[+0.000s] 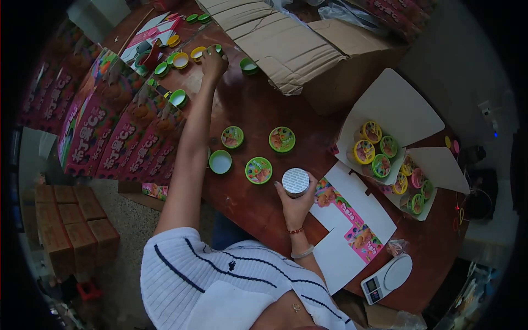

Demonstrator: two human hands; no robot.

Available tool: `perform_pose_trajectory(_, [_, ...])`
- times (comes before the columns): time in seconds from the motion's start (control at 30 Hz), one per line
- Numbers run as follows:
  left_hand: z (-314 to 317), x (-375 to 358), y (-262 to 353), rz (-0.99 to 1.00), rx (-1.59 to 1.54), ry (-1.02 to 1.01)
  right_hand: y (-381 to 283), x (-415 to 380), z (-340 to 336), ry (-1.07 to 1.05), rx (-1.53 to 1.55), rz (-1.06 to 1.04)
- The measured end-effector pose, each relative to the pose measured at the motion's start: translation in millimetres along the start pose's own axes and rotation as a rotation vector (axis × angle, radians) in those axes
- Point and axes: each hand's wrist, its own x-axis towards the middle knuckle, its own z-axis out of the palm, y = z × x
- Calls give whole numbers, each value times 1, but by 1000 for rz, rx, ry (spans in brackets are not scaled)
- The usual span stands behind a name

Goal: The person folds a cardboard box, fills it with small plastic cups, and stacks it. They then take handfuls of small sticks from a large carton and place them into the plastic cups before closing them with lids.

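My left hand (214, 63) reaches far across the table, its fingers bent over a green lid (218, 48). Next to those fingers lies a yellow lid (198, 53), with more green and yellow lids around it. Near my body, my right hand (298, 208) is wrapped round a small round tub (296, 182) whose printed silver foil seal faces up. Left of it, three green-lidded tubs stand apart: one (258, 170), another (282, 139) and a third (232, 137). A green lid (220, 162) rests with its pale inside up.
A large cardboard box (280, 44) stands at the back. On the right are two open cartons with several tubs (379, 148), a flat printed carton (352, 220) and a digital scale (388, 279). Pink printed boxes (121, 132) are stacked at left; brown cartons (77, 225) sit below.
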Motion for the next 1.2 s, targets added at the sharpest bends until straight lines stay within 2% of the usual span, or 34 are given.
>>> perform_pose_trajectory(0.07, [18, 17, -2, -133, 15, 47, -5, 1, -2, -4, -74, -23])
perform_pose_trajectory(0.1, [31, 28, -16, -136, 7, 53, -3, 1, -2, -14, -57, 8])
perform_pose_trajectory(0.17, [50, 41, -45, -158, 160, 215, -3, 3, -1, -16, -58, 6])
perform_pose_trajectory(0.2, [50, 43, -53, -192, 301, 76, -3, 4, -1, -16, -53, 15])
perform_pose_trajectory(0.23, [53, 44, -59, -199, 305, 78, -3, 4, -1, -17, -21, 47])
perform_pose_trajectory(0.3, [47, 35, -61, -315, 327, -132, -6, 8, -1, -32, -48, 20])
perform_pose_trajectory(0.33, [34, 22, -43, -365, 440, -143, -8, 6, -1, -34, -74, -5])
perform_pose_trajectory(0.4, [39, 8, -49, -266, 355, -229, -8, 6, -1, -53, -22, 57])
perform_pose_trajectory(0.43, [-10, -11, -4, -268, 358, -372, -7, 6, -2, -52, -56, 39])
perform_pose_trajectory(0.47, [-9, -13, -12, -272, 369, -369, -7, 6, -3, -47, -89, 19])
perform_pose_trajectory(0.57, [-8, -17, -23, -105, 311, -275, -11, 8, -5, -54, -98, 20])
perform_pose_trajectory(0.63, [-55, -20, 11, -198, 377, -373, -11, 5, -5, -46, -128, 28])
perform_pose_trajectory(0.7, [-75, -37, 27, -67, 366, -287, -11, 7, -5, -44, -132, 2])
perform_pose_trajectory(0.77, [-97, -54, 40, 181, 165, -268, -11, 7, -5, -33, -136, -23])
perform_pose_trajectory(0.83, [-119, -75, 53, 277, -86, -417, -16, 9, -7, 31, -245, -112])
perform_pose_trajectory(0.87, [-137, -82, 62, 319, -81, -595, -14, 10, -7, 58, -235, -168])
perform_pose_trajectory(0.9, [-157, -93, 74, 401, -74, -686, -12, 10, -8, 71, -261, -216])
perform_pose_trajectory(0.97, [-199, -124, 107, 491, -245, -887, -12, 9, -8, 79, -212, -167])
perform_pose_trajectory(1.03, [-234, -141, 144, 574, -96, -1116, -12, 8, -10, 85, -181, -160])
perform_pose_trajectory(1.1, [-257, -159, 195, 537, -42, -1315, -11, 7, -10, 77, -122, -144])
perform_pose_trajectory(1.13, [-267, -171, 227, 699, -174, -1303, -10, 6, -9, 77, -108, -139])
perform_pose_trajectory(1.2, [-277, -180, 273, 788, -230, -1307, -7, 6, -10, 86, -130, -183])
